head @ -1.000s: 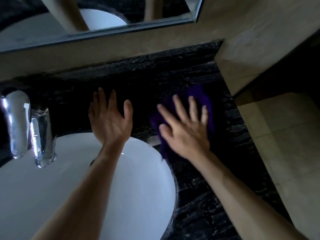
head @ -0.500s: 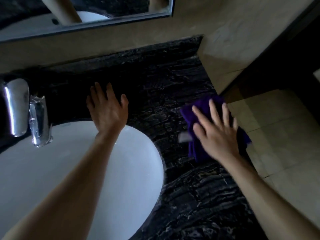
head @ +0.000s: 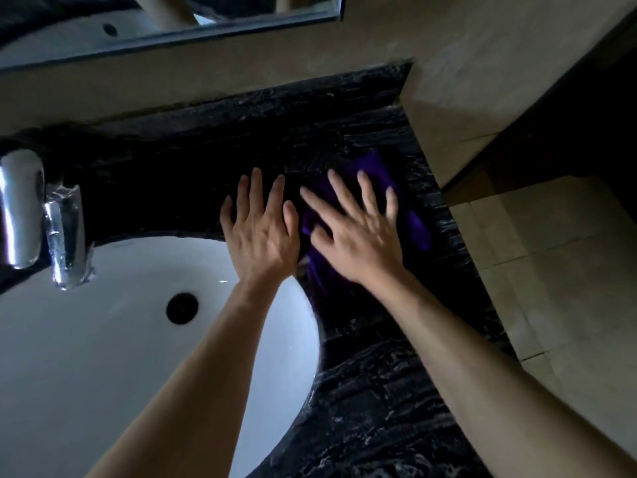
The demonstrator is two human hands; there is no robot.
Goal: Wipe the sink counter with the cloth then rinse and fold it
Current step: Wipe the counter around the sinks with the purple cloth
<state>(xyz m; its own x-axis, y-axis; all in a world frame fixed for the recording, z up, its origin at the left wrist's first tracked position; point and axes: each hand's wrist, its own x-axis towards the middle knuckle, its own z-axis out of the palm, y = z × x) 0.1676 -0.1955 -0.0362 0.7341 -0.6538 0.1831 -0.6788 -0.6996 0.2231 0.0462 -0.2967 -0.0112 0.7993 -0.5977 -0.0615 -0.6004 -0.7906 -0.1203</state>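
Wiping stroke on the dark marble counter (head: 372,391): the right hand (head: 358,236), fingers straight and spread, presses flat on the purple cloth (head: 418,222), which has swept back from the counter's right edge half a second ago to beside the white basin (head: 103,339). The left hand (head: 262,232), fingers extended and grasping nothing, rests on the counter at the basin rim, just beside the cloth. Wiping appears ongoing; rinsing and folding remain.

A crumpled purple cloth (head: 415,215) lies flat on the dark veined stone counter (head: 379,391), just right of the white oval basin (head: 103,357).
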